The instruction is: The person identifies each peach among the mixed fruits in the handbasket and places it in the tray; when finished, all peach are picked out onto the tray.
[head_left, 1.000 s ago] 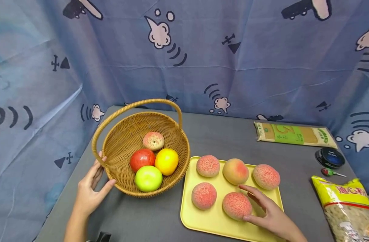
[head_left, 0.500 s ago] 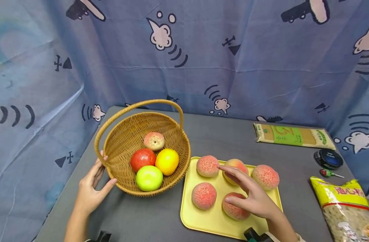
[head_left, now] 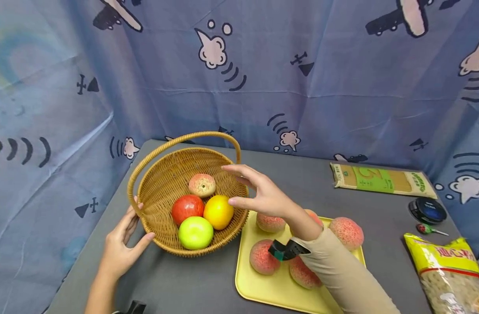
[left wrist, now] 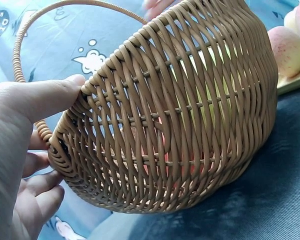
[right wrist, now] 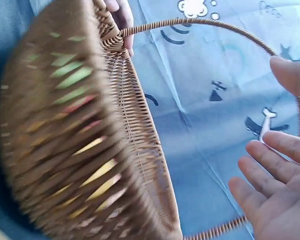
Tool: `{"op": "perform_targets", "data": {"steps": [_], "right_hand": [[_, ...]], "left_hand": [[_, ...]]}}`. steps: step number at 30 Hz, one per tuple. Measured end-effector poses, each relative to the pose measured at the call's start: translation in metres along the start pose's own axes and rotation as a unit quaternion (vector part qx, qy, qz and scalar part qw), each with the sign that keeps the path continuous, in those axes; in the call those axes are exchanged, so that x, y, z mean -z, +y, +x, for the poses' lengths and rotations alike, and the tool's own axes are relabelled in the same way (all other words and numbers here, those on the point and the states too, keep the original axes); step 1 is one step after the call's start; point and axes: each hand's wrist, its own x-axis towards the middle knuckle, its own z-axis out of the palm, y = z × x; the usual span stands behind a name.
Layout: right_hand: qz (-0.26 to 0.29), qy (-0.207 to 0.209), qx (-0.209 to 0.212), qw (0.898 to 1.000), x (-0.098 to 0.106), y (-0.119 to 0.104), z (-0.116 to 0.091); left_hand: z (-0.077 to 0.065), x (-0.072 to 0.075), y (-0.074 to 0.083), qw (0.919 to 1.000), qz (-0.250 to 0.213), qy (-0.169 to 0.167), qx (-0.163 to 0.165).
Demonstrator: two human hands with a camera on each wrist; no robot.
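Observation:
A wicker basket [head_left: 166, 174] with an arched handle holds a red apple [head_left: 187, 208], a green apple [head_left: 196, 233], an orange [head_left: 218, 212] and a speckled peach [head_left: 202, 185]. At its left side, my left hand [head_left: 123, 244] grips the rim where the handle joins, thumb [left wrist: 55, 97] on the near side and fingers [left wrist: 42, 192] on the other. My right hand [head_left: 263, 194] is over the basket's right rim, fingers spread with nothing held. In the right wrist view the right hand [right wrist: 277, 185] shows its palm and loosely extended fingers beside the handle.
Right of the basket lies a yellow tray [head_left: 245, 279] with several peaches, partly hidden under my right sleeve [head_left: 337, 270]. Further right are a noodle packet [head_left: 384, 179], a dark round tin [head_left: 428, 210], a lollipop [head_left: 425, 229] and a yellow-topped bag [head_left: 445, 270].
My right hand has left the peach on the tray and moved up and left to the basket's right rim, carrying nothing. The left hand has stayed on the basket.

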Motion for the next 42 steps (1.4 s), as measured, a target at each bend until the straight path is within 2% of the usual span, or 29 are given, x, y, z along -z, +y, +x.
{"op": "perform_targets", "data": {"steps": [4,8,13,17,25,33,37,42], "right_hand": [[-0.004,-0.012,-0.005,1.000,-0.005,0.003,0.039],[-0.009,-0.027,-0.035,0.999,-0.011,0.010,0.071],[-0.003,-0.045,-0.087,0.995,-0.021,0.023,0.099],[0.000,-0.056,-0.120,0.991,-0.028,0.035,0.114],[-0.027,-0.108,-0.160,0.981,-0.039,0.055,0.129],[-0.035,-0.118,-0.211,0.970,-0.040,0.079,0.126],[-0.035,-0.128,-0.223,0.966,-0.041,0.084,0.127],[-0.050,-0.161,-0.224,0.960,-0.042,0.084,0.128]], "left_hand": [[0.001,-0.001,0.000,1.0000,-0.002,0.007,-0.007],[0.001,-0.002,-0.001,0.9997,-0.009,0.017,-0.017],[0.001,-0.002,0.001,0.9995,-0.011,0.015,-0.026],[0.001,-0.001,0.001,0.9998,-0.013,0.005,-0.015],[0.001,0.001,0.001,1.0000,0.001,0.004,-0.002],[0.002,-0.002,0.000,0.9995,0.005,0.019,-0.026],[0.004,-0.001,0.000,0.9996,0.012,0.019,-0.015],[0.005,0.000,0.002,0.9995,0.015,0.026,-0.012]]}}
